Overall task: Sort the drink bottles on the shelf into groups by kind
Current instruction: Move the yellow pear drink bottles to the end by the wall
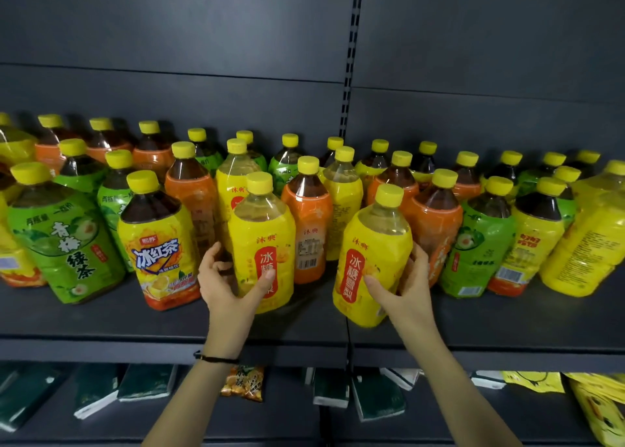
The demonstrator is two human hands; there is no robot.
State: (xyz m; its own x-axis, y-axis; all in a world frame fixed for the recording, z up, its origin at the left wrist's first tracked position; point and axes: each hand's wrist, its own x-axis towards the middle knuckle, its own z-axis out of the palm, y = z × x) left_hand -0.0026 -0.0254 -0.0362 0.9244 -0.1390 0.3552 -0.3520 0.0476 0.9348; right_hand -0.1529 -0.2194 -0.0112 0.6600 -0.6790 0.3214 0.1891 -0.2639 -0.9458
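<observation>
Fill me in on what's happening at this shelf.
A person is sorting drinks on a dark shelf. The left hand grips a yellow-labelled bottle of pale drink at the front. The right hand grips a matching bottle beside it, tilted. An orange-labelled bottle stands behind the gap between them. Green-labelled bottles stand mixed with orange and yellow ones along the row, so the grouping is far from done.

The rear-row bottles (289, 155) show only caps and shoulders. The frame's edges cut a yellow bottle (10, 260) at left and a second yellow bottle (602, 223) at right. The thumb of the left grip (223, 277) covers part of the label on the left pear-drink bottle (262, 230); fingertips of the right grip (402, 284) lie hidden behind the right pear-drink bottle (375, 243).
</observation>
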